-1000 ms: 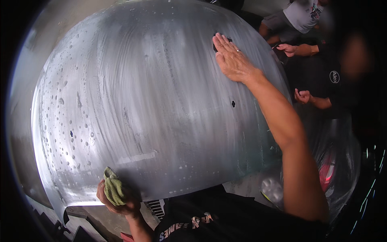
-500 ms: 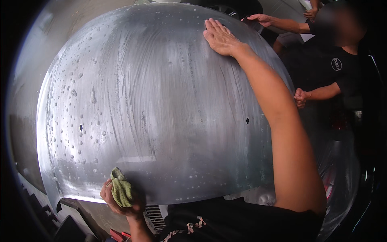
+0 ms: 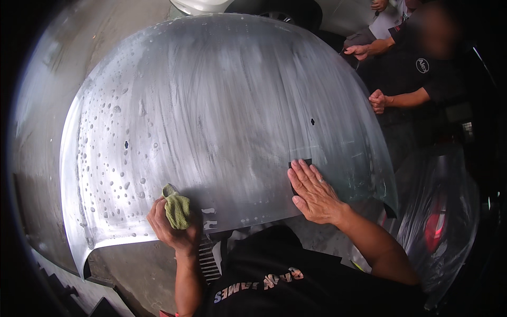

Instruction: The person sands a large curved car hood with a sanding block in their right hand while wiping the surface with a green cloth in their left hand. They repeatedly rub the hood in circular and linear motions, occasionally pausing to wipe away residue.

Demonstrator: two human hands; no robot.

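Note:
A large, curved, silver-grey car hood (image 3: 227, 116) spreads out before me, its surface wet and streaked, with water beads mostly on the left side. My left hand (image 3: 168, 232) is closed around a crumpled green cloth (image 3: 177, 211) at the hood's near edge. Farther right, my right hand (image 3: 316, 196) lies flat with fingers stretched out. It presses on a thin black sheet or pad (image 3: 292, 167), whose edges show beside the fingers; most of it is hidden under the palm. Two small dark holes pierce the hood, left (image 3: 127, 144) and right (image 3: 312, 122).
Another person in a dark shirt (image 3: 406, 74) stands at the right side, one fist (image 3: 377, 101) by the hood's edge. Beyond the far edge is a car wheel (image 3: 282, 11). Clear plastic sheeting (image 3: 454, 190) hangs at the lower right. A slotted grate (image 3: 208, 261) shows below the hood.
My right hand has swept from the hood's far right part back toward its near edge, bending the elbow. The left hand still grips the cloth. The view has shifted slightly.

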